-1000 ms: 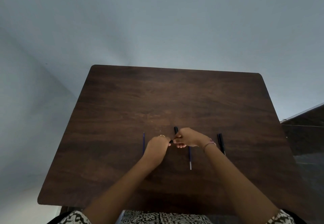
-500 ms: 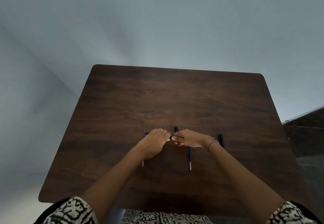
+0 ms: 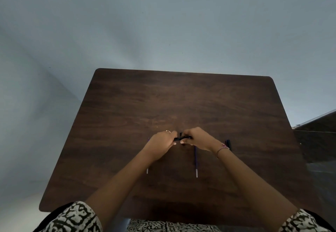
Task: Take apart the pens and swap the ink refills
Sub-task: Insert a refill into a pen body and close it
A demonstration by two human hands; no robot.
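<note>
Both my hands meet over the middle of the dark wooden table [image 3: 127, 104]. My left hand [image 3: 161, 141] and my right hand [image 3: 198, 139] each grip one end of a black pen [image 3: 182, 138] held level between them. A thin blue ink refill [image 3: 196, 160] with a pale tip lies on the table below my right hand. Another refill [image 3: 147, 170] lies under my left forearm; only its pale end and a sliver of its top show. A black pen part [image 3: 228, 143] rests beside my right wrist, partly hidden.
A small dark piece [image 3: 181, 134] lies just beyond my fingers. The table stands against a pale wall [image 3: 163, 31]. Dark furniture [image 3: 316, 140] sits off the table's right edge. My patterned sleeves fill the bottom corners.
My hands have lifted slightly and drawn a little apart, so the black pen now shows between them. My head has shifted, bringing the sleeves into view.
</note>
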